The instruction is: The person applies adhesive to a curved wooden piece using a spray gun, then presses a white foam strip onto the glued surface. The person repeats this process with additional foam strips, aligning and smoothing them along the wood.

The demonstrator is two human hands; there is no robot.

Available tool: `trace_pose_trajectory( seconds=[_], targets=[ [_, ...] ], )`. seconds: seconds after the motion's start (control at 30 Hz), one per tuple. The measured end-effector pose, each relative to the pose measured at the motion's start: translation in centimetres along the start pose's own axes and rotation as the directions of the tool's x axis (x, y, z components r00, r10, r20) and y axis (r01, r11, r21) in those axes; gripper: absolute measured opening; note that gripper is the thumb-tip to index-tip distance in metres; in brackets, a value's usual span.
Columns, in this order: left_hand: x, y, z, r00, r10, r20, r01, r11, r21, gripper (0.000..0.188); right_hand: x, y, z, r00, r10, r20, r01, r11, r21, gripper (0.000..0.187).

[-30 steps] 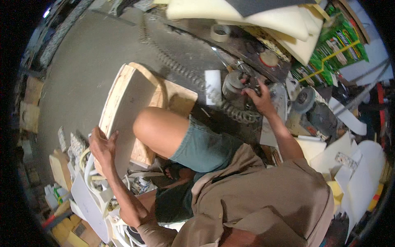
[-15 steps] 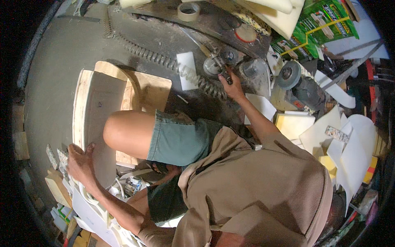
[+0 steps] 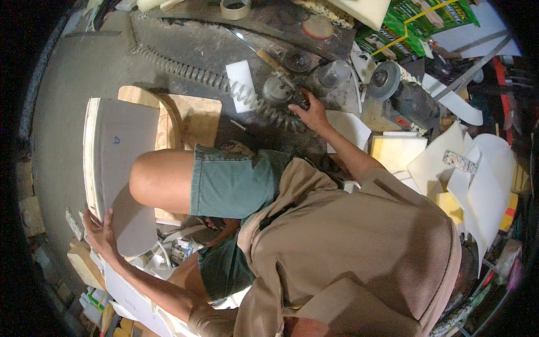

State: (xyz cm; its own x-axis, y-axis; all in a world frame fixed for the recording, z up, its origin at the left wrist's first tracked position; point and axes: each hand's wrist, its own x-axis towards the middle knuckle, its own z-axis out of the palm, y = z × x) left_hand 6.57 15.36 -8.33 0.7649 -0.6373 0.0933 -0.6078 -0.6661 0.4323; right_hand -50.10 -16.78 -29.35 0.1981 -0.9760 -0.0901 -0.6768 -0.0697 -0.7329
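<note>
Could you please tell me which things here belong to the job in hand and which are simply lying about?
In use, it seems:
curved grey-faced panel, at the left hand
spray gun, in the right hand
coiled hose, probably

Lying about, apparently:
tape roll
bench grinder
green packages
clear container

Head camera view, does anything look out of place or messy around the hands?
Mostly clutter: white sheets lie heaped at odd angles on the right, and the coiled hose trails loose across the floor, its coils bunched near the right hand, where it might snag. No clear spill shows.
</note>
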Motion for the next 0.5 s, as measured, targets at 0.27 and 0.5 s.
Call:
trace_pose_trajectory(
  seconds=[0.27,0.5],
  targets=[
    [-0.3,-2.0,-0.6,0.987,-0.129,0.097,0.118,0.987,0.112,0.096,-2.3,-0.4,-2.1,0.993,0.072,-0.093,-0.075,0.997,-0.029,0.044],
    [-4.0,-1.4,-2.6,0.987,-0.114,-0.111,0.117,0.993,0.021,0.098,-1.2,0.2,-2.1,0.980,-0.183,-0.082,0.190,0.978,0.090,0.016]
  ],
)
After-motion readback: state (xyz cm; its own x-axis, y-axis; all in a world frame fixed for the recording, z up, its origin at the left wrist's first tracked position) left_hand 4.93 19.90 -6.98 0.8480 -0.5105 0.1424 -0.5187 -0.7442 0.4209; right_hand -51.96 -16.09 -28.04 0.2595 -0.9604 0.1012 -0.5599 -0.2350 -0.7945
